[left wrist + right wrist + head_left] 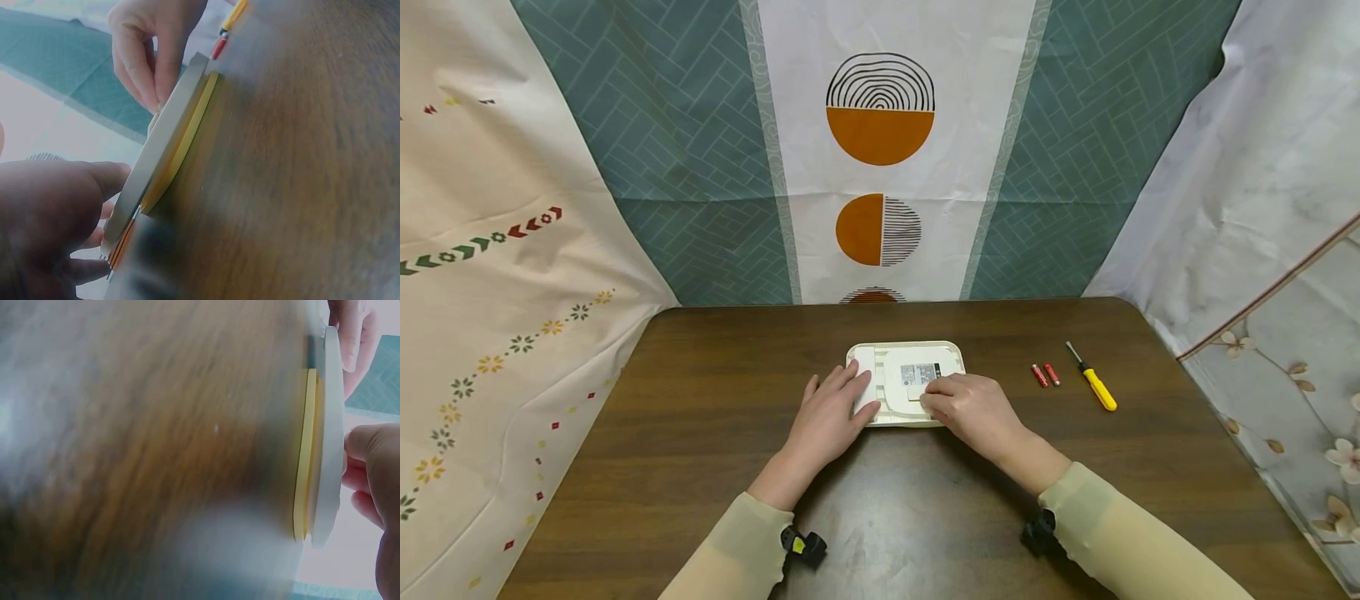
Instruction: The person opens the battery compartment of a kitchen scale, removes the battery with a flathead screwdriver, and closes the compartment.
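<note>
A flat, white rectangular device [895,350] lies with its labelled back up on the brown table; a printed label sits on its raised middle panel [895,379]. From low down, a yellow layer [187,144] shows beneath its white body. My left hand [831,408] rests at the device's left end, thumb and forefinger laid over it and the other fingers beyond the edge. My right hand [973,408] bends over the right part, thumb and fingertips brought together at a small white cover [915,392] below the label. The right fingers hide part of that cover.
Two red batteries [1045,375] lie on the wooden table [722,433] to the right of the device. Beyond them is a screwdriver [1097,387] with a yellow handle. Patterned cloths [700,150] hang behind the table and along both sides.
</note>
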### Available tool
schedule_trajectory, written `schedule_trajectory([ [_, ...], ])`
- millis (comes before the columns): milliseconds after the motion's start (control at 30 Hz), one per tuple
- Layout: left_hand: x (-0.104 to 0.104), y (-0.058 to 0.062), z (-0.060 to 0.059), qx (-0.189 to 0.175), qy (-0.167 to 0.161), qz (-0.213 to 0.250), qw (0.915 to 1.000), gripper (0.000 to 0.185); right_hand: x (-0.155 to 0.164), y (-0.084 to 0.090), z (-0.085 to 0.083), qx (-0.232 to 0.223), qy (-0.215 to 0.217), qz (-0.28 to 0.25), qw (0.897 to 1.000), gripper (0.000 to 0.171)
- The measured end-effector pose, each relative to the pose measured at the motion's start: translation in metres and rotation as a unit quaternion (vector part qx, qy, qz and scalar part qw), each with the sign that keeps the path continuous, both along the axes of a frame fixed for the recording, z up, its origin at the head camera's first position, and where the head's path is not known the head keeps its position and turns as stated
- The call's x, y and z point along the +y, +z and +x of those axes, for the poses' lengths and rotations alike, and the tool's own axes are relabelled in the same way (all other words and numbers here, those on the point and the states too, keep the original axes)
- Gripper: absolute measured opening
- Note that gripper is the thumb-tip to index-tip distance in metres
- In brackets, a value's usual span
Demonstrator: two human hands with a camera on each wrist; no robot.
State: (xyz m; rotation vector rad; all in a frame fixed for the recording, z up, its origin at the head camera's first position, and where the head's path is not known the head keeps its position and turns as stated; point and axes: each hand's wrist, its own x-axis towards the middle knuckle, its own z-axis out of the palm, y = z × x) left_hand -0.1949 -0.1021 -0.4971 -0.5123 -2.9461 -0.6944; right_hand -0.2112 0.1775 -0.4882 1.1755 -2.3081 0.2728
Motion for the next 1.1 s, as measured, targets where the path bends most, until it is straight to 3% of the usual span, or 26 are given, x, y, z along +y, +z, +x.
schedule_trajectory([
  [200, 0.0, -0.001, -0.001, 0.004, -0.001, -0.003, 1.0, 0.06, 0.001, 0.002, -0.001, -0.017, 0.013, -0.006, 1.0, 0.024],
  [667, 0.001, -0.001, -0.001, 0.003, 0.0, -0.004, 1.0, 0.061, 0.006, 0.004, 0.002, -0.059, 0.022, 0.034, 0.997, 0.012],
  [1100, 0.0, 0.0, 0.0, 0.023, -0.004, -0.013, 0.9996, 0.06, 0.016, -0.002, 0.006, -0.068, 0.023, 0.047, 0.996, 0.029],
])
